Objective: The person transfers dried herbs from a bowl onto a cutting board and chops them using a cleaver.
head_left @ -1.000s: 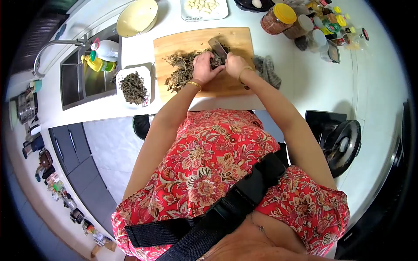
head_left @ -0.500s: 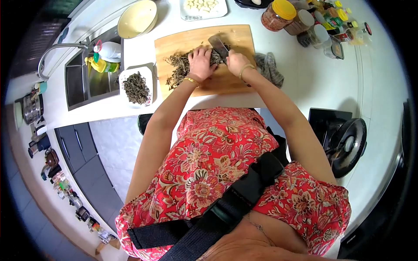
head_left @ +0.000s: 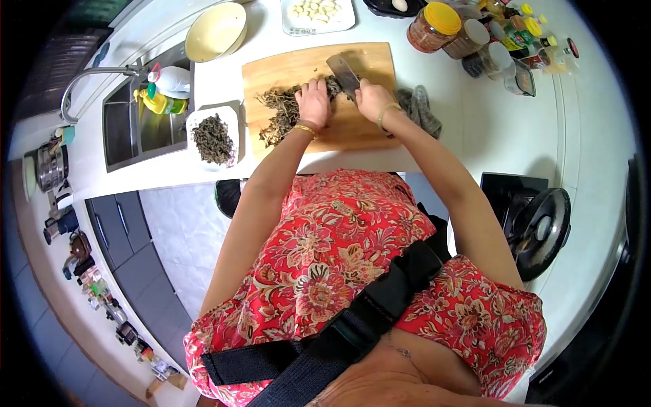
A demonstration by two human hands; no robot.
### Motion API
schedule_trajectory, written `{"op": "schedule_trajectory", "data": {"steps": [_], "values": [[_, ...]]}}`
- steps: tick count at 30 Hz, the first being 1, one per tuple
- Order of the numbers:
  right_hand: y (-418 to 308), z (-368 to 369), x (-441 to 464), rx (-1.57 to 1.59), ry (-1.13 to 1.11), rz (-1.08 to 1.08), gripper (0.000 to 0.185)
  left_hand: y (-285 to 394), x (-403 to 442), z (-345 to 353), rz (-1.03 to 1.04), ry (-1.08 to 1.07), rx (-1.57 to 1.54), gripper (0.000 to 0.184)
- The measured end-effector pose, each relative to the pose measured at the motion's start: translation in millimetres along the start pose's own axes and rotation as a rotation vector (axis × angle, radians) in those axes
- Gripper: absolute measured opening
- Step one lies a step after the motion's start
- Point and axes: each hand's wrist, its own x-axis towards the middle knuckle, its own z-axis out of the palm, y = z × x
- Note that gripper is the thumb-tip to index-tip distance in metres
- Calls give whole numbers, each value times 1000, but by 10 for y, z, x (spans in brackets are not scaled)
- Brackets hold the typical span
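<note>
A wooden cutting board (head_left: pixel 359 136) lies on the white counter with a pile of dark, stringy preserved greens (head_left: pixel 277 114) across it. My left hand (head_left: pixel 313 105) presses down on the greens, fingers bent over them. In my right hand (head_left: pixel 371 100) is a cleaver (head_left: pixel 344 74), its handle gripped and its blade beside my left fingertips at the right end of the pile. Small dark bits lie around the blade. To the left of the board, a white dish (head_left: pixel 233 150) holds chopped dark greens (head_left: pixel 212 139).
A grey cloth (head_left: pixel 422 112) touches the board's right side. Behind stand a cream bowl (head_left: pixel 215 34), a white plate (head_left: pixel 298 28) of pale cloves and several jars (head_left: pixel 432 28). A sink (head_left: pixel 122 136) with bottles is at left, a black pan lid (head_left: pixel 542 230) at right.
My left hand has straightened slightly, its thumb now drawn in beside the fingers. The cleaver and my right hand have shifted only a little. The whole view has moved slightly.
</note>
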Motion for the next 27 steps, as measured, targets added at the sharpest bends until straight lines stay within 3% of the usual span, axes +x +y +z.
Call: {"op": "schedule_trajectory", "data": {"steps": [5,8,14,17,19,27], "values": [[-131,-104,-98,-37,7,-37,21,-68,47,195,12,-93,45,33],[-150,-92,-88,-54,-28,-50,21,-44,6,184,72,25,136,41],[-130,-24,-72,-91,-6,-84,20,120,-61,-162,-20,-104,-8,51],[-119,-16,-88,-67,13,-85,20,71,-50,-11,-59,-34,-108,52],[-127,-25,-102,-61,-10,-51,21,41,-45,72,-86,162,-228,44],[-42,11,-108,-40,21,-57,23,-17,-34,171,-91,254,-285,32]]}}
